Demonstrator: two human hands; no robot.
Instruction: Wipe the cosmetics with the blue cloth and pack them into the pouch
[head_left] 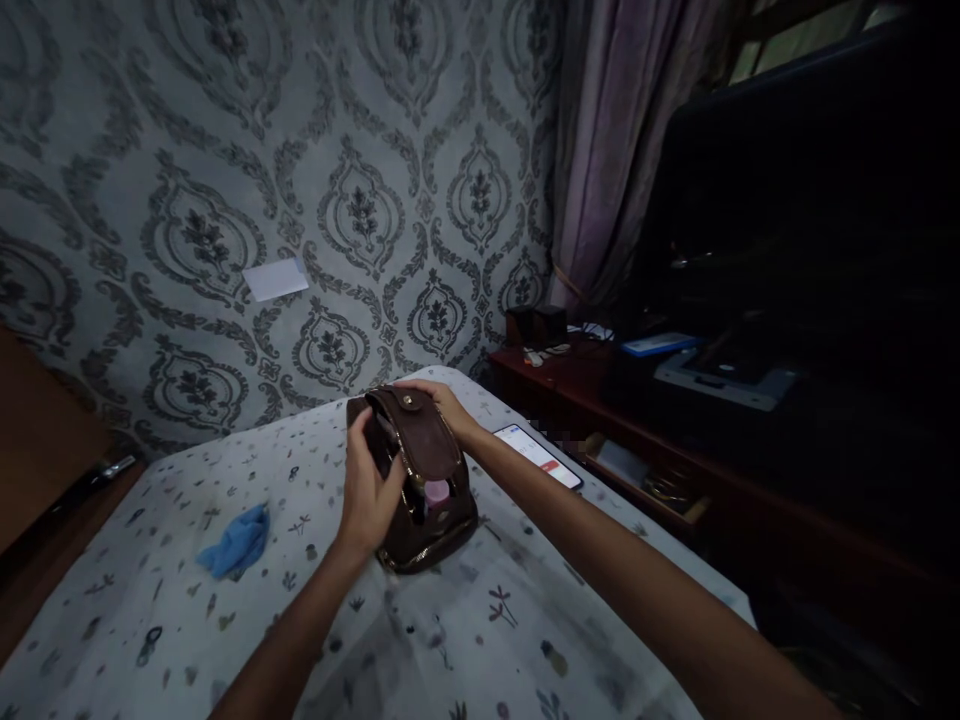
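Note:
A small brown leather-look bag (pixel 416 440) with gold zipper trim and a snap flap stands on the bed, its zipped mouth open. Inside the gap shows a round pink item (pixel 436 492), like a lid or jar. My left hand (pixel 367 490) grips the left side of the opening, thumb at the zipper edge and fingers along the side panel. At the far upper edge, my right hand (pixel 442 405) holds the bag behind its flap, with most fingers hidden. What lies deeper in the bag is too dark to make out.
A blue cloth (pixel 236 540) lies crumpled on the patterned bedsheet (pixel 300 620). Beyond my right forearm is a phone (pixel 540 455) with its screen lit. A dark red desk (pixel 510 365) with an open drawer (pixel 645 480) borders the bed on the right.

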